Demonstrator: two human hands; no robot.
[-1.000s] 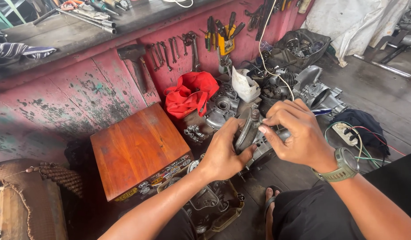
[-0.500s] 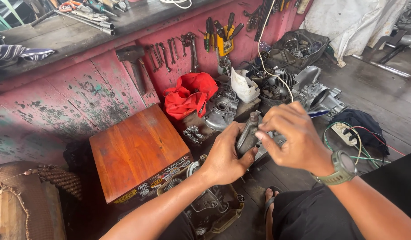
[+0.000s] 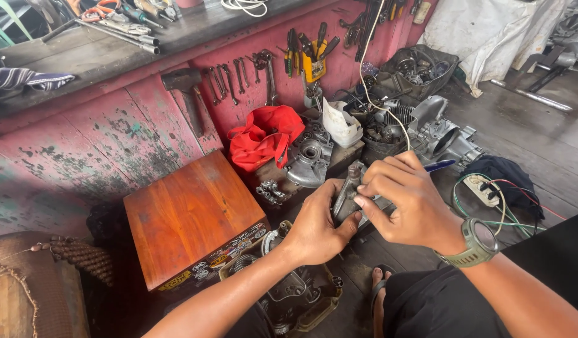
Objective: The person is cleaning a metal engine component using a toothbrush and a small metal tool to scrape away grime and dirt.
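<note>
My left hand (image 3: 317, 224) grips a small grey metal engine part (image 3: 346, 195) from below and the left. My right hand (image 3: 406, 201), with a green watch on its wrist, closes over the same part from the right, its fingertips pressed on the part's face. A blue-handled tool (image 3: 440, 165) pokes out from behind my right hand; whether that hand holds it cannot be told. Both hands hover above an engine casing (image 3: 295, 294) on the floor. Much of the part is hidden by my fingers.
A wooden box (image 3: 192, 216) stands at my left. A red bag (image 3: 264, 139), a grey engine cover (image 3: 309, 159), a white jug (image 3: 341, 122) and engine cases (image 3: 436, 131) lie beyond. Wrenches and pliers (image 3: 304, 53) hang on the pink bench front. A power strip (image 3: 483, 189) with cables lies right.
Both hands have kept hold of the metal part and shifted it slightly; my right fingers have worked over its face. The view has drifted a little.
</note>
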